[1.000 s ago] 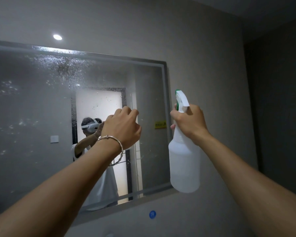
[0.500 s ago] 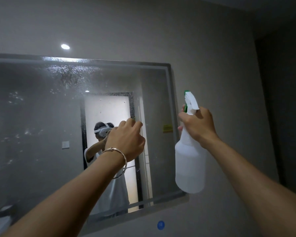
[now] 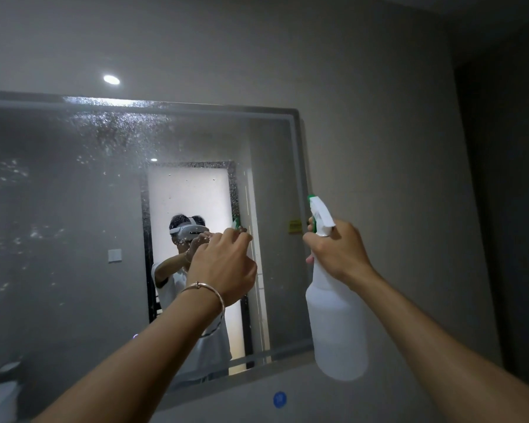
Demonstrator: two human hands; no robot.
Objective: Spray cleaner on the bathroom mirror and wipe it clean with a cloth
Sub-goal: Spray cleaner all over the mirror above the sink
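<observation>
The right hand (image 3: 338, 254) grips the white spray bottle (image 3: 338, 331) by its neck, overlapping the mirror (image 3: 58, 209) at its right edge, with bare wall (image 3: 394, 148) beyond. The left hand (image 3: 223, 264) is raised before the droplet-speckled glass, fingers curled; whether it holds anything I cannot tell.

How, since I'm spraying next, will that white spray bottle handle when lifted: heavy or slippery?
Probably light enough: the right hand alone holds the spray bottle up by its neck. The tall body hangs below the grip, so it may swing. Smooth plastic could turn slippery if wet; its fill level cannot be told.
</observation>
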